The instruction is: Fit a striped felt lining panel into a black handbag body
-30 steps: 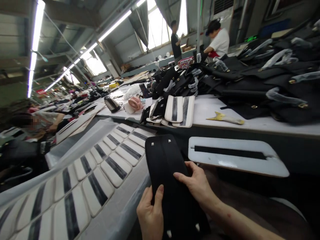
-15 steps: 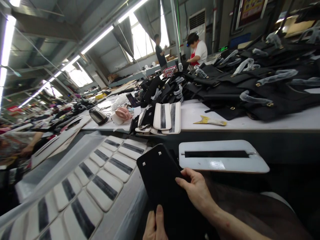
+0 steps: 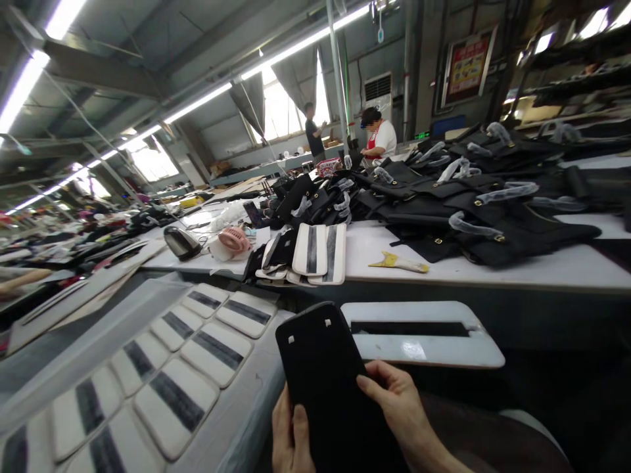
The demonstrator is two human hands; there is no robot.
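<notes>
A black flat panel [image 3: 328, 387] with rounded corners and two small white marks near its far end is held between my two hands. My left hand [image 3: 292, 430] grips its left edge, thumb on the face and fingers behind. At the right edge, my right hand [image 3: 394, 397] pinches the panel with the thumb on top. The panel's lower end runs out of view. To the left lie several cream rounded pads [image 3: 224, 348] with dark stripes, set out in rows. A pale slotted board [image 3: 411, 355] sits just beyond my right hand.
Black bags [image 3: 419, 203] with plastic-wrapped handles are heaped on the white worktable [image 3: 359, 266]. A yellow-edged scraper [image 3: 399, 263], stacked striped pads [image 3: 310, 249], a pink fan [image 3: 234, 240] and a kettle-like metal object [image 3: 181, 243] rest along its front. Two people [image 3: 378, 138] stand in the background.
The black panel has turned more upright and shifted slightly right in the view. My left hand has moved up along its left edge. The head view has shifted, moving the table scene left and down.
</notes>
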